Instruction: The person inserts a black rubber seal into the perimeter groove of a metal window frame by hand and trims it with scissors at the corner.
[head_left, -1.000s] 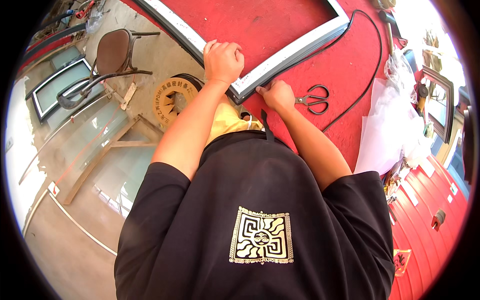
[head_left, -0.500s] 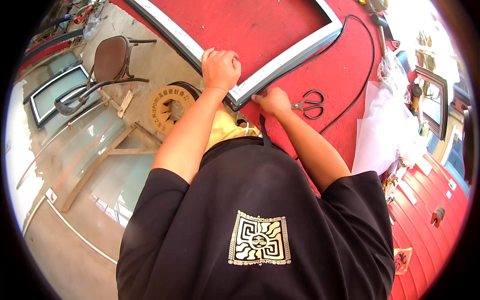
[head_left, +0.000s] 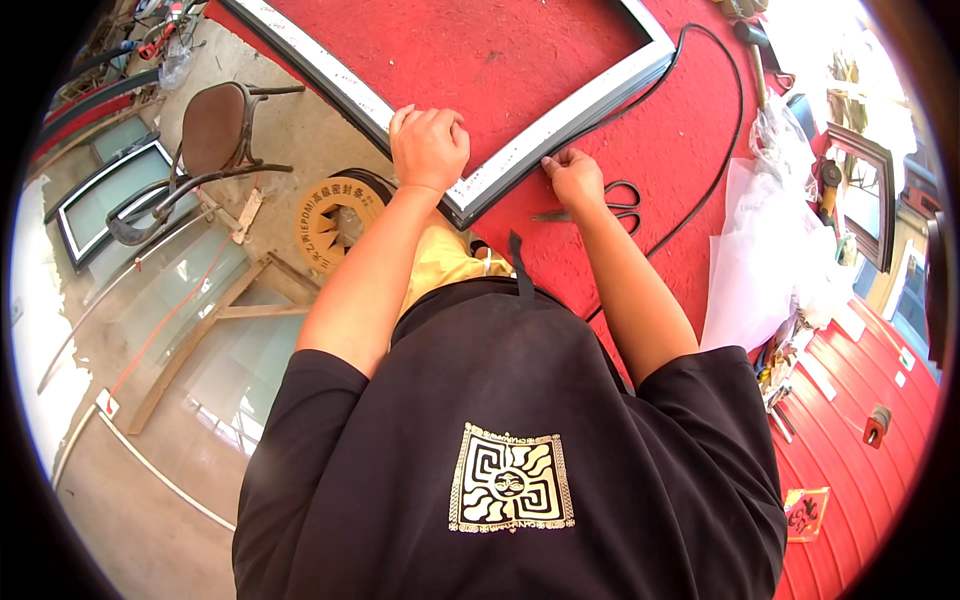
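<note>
A rectangular window frame (head_left: 560,122), white-faced with dark sides, lies on the red-topped table with one corner toward me. Across its left bar, close to that corner, my left hand (head_left: 430,148) has its fingers curled over the frame. My right hand (head_left: 577,182) is at the outer side of the right bar, thumb and fingers pinched on a thin black rubber sealing strip. That strip (head_left: 743,92) runs along the bar, loops out over the table and comes back toward me. Black-handled scissors (head_left: 548,216) lie just beside my right hand, partly behind my wrist.
A cardboard-sided reel (head_left: 311,232) stands left of my legs. Beyond it are a brown chair (head_left: 214,130) and glass panes (head_left: 240,375) on the floor. Clear plastic sheeting (head_left: 745,270) and a mallet (head_left: 752,38) lie along the table's right side.
My right hand has moved up and right along the frame's outer side, away from the near corner, and now overlaps the scissors. My left hand stays on the left bar.
</note>
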